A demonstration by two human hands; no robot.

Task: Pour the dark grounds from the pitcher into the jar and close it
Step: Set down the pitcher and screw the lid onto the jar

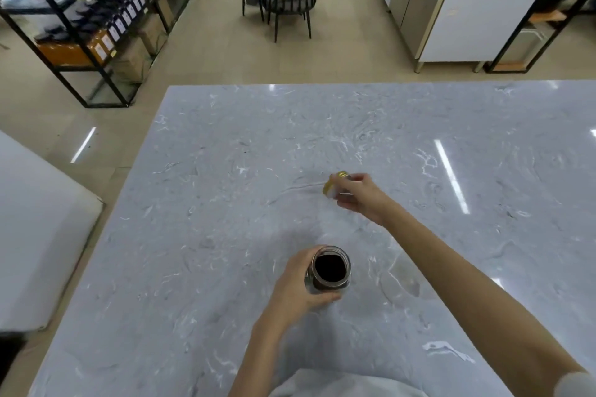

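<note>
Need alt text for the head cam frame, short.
A person's left hand grips an open glass jar of dark grounds on a grey marble table, while the right hand holds a gold lid farther back. No pitcher shows.

Arms: both forearms were bare from wrist to past the elbow.
Left hand (pixel 298 284): bare, with no ring or watch visible.
Right hand (pixel 362 195): bare, wrist unadorned.
Sleeve: the short white fabric sleeve (pixel 577 385) showed at the right upper arm, its edge blurred.
Torso: the white fabric garment (pixel 338 385) showed at the bottom edge, plain and unmarked.
</note>
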